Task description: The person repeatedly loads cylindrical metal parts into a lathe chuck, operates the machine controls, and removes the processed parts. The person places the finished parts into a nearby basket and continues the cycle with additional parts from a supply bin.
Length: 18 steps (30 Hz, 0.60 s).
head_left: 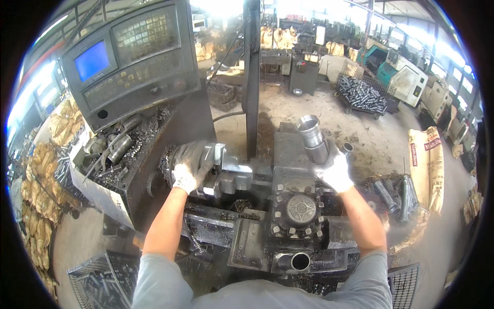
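My left hand [191, 167], in a white work glove dirty at the fingers, is wrapped over the side of a lathe chuck [218, 177] with bright stepped jaws. My right hand [332, 167], also gloved, is closed round the lower part of a shiny metal tube [313, 138] with a wider, open upper end. The tube is tilted upward above the dark tool turret [297, 177], right of the chuck. Between the chuck jaws I make out no workpiece. A round cap [301, 210] and several square-headed bolts top the tool post nearer me.
A control panel [134, 62] with a blue screen rises at the left. Metal chips and parts fill the tray [98, 177] below it. Finished-looking tubes [393, 198] lie right, beside a paper sack [426, 170]. Wire baskets [100, 278] stand near me; a loaded cart [363, 95] stands farther back.
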Each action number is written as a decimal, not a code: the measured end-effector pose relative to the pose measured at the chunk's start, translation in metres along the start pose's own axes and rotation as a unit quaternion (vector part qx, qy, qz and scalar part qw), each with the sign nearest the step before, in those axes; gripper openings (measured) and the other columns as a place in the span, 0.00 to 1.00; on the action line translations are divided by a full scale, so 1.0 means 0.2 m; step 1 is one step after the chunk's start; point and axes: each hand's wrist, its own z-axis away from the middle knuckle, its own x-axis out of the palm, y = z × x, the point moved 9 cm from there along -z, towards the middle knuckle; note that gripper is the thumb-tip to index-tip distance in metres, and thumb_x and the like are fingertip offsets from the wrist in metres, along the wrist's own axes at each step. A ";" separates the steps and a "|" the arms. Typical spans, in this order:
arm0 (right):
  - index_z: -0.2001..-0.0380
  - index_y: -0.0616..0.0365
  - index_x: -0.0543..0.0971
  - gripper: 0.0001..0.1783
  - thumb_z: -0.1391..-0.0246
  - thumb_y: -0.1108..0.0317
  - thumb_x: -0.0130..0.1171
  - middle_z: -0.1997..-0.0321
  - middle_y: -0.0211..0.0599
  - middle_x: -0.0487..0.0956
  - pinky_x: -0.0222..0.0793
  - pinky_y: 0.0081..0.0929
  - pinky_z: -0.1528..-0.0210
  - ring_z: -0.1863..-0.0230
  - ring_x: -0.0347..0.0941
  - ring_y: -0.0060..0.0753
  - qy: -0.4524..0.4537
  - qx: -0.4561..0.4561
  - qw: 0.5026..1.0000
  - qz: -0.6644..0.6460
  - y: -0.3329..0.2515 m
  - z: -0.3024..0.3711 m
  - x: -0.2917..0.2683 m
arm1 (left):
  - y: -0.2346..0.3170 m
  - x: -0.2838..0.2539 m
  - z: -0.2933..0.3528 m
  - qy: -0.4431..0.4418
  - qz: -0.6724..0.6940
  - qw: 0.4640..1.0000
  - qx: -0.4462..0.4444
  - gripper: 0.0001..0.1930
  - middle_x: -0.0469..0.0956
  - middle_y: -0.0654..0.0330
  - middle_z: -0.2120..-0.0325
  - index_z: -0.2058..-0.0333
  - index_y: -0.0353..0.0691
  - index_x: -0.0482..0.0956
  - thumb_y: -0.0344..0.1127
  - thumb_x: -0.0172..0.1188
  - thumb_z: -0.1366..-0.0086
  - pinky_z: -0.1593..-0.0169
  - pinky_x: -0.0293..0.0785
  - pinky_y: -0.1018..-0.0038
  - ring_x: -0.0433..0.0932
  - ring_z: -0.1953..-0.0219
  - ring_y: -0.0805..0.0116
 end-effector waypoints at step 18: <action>0.47 0.59 0.80 0.30 0.55 0.67 0.77 0.57 0.30 0.85 0.80 0.31 0.51 0.57 0.81 0.25 -0.159 0.365 0.825 -0.402 -0.76 1.68 0.69 | 0.47 -0.22 -0.13 -0.157 0.536 0.804 -0.205 0.26 0.83 0.50 0.47 0.45 0.35 0.81 0.53 0.62 0.28 0.41 0.75 0.61 0.82 0.46 0.57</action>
